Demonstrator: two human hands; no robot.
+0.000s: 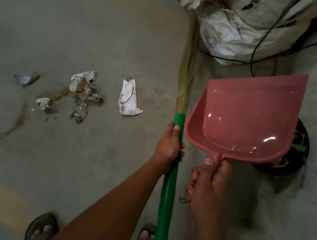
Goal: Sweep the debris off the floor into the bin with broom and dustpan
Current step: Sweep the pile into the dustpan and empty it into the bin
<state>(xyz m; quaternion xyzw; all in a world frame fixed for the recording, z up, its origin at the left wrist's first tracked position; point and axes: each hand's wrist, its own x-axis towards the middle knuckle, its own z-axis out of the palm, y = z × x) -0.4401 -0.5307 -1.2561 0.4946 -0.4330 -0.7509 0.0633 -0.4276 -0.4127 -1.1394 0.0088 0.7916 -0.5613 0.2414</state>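
Sack point(243, 24) lies beyond both hands. Pink dustpan point(248, 115) held aloft, right hand point(207, 187) curled round its handle. Left hand point(169, 143) grips the green broom point(170, 181). Paper debris point(81, 94) lies on the floor, left of the left hand

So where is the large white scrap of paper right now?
In the head view the white paper scrap lies flat on the floor just left of the broom, apart from the debris pile further left.
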